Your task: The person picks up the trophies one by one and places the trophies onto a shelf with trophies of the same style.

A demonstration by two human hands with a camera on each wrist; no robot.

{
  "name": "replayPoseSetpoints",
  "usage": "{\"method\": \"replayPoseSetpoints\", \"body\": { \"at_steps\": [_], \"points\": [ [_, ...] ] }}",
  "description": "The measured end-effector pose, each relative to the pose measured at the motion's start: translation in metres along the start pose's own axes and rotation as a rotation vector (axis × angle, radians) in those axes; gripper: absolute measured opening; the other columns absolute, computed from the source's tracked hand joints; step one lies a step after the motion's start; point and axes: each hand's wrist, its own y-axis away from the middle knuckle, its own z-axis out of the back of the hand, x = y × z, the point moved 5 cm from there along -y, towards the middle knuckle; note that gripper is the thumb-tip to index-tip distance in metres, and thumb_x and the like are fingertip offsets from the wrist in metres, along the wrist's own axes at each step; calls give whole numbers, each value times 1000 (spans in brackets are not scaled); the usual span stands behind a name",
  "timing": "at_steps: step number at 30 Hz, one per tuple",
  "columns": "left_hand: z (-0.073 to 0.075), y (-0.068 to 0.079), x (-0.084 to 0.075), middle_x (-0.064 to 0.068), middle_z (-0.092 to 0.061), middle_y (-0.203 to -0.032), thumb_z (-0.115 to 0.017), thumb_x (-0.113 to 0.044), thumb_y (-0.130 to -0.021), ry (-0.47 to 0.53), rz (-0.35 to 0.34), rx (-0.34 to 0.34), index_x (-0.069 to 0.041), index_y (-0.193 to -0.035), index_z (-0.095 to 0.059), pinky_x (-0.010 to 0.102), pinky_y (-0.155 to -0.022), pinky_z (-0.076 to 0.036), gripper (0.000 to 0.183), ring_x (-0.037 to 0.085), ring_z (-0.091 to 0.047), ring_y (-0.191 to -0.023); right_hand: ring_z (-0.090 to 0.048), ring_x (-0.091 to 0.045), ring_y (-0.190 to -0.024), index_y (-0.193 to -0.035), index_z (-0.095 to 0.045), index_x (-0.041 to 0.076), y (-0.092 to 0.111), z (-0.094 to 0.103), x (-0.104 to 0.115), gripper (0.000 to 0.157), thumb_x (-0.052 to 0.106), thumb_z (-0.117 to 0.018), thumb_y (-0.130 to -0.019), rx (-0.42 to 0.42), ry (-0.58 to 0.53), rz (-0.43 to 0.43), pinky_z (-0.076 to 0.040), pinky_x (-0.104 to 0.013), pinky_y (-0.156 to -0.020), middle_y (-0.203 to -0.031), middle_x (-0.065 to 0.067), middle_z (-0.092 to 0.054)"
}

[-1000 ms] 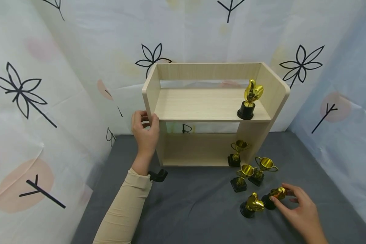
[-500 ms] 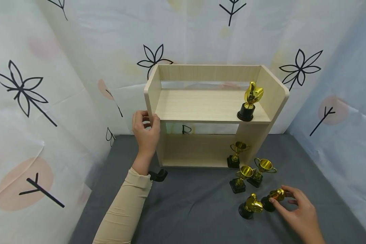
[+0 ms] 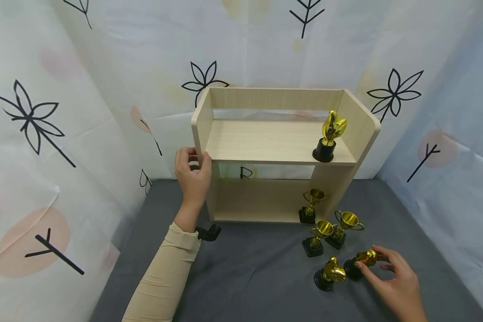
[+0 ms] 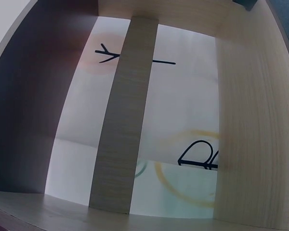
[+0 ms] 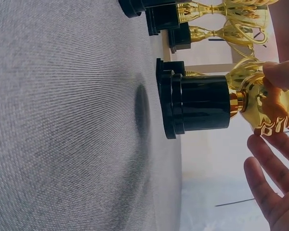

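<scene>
My left hand [image 3: 193,179] grips the front edge of the left side panel of a pale wooden two-tier shelf [image 3: 261,138], thumb on the inner side. In the left wrist view the shelf's inside and its back slat [image 4: 120,120] fill the picture; the hand itself is out of sight there. My right hand [image 3: 398,277] pinches the gold top of a thumbs-up trophy [image 3: 352,268] between thumb and fingers. In the right wrist view its round black base [image 5: 197,103] is close over the grey cloth. A second thumbs-up trophy [image 3: 326,277] stands just left of it.
One gold hand-shaped trophy [image 3: 324,150] stands on the upper tier at the right. A gold cup trophy [image 3: 307,214] is at the lower tier's right front. Two more cups, a left one [image 3: 314,246] and a right one [image 3: 338,239], stand on the grey cloth [image 3: 241,277] before the shelf.
The head view has tilted slightly, so the shelf and trophies appear a little lower. Both hands keep the same holds.
</scene>
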Motion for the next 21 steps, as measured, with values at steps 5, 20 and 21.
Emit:
{"method": "replayPoseSetpoints", "body": {
  "at_steps": [5,20,21],
  "points": [
    [0,0,0,19,-60,-102,-67,-13,-98,-5,1,8,1,-102,-64,29,-65,-55,14,30,-63,-85,-41,28,-98,-123,-72,2,0,3,3,58,5,-97,-70,-13,-15,-10,-41,0,-74,-112,-12,-69],
    [0,1,0,18,-60,-103,-68,-14,-98,9,14,9,0,-102,-64,32,-64,-55,15,28,-63,-84,-44,26,-98,-123,-73,1,-6,16,16,61,1,-97,-67,-47,-6,18,-40,1,-77,-112,-11,-70],
    [0,1,0,18,-60,-103,-68,-14,-98,12,16,8,0,-102,-64,31,-64,-55,15,28,-63,-85,-44,26,-98,-123,-73,1,-7,16,18,61,1,-97,-67,-49,-7,22,-40,2,-78,-112,-11,-70]
  ]
}}
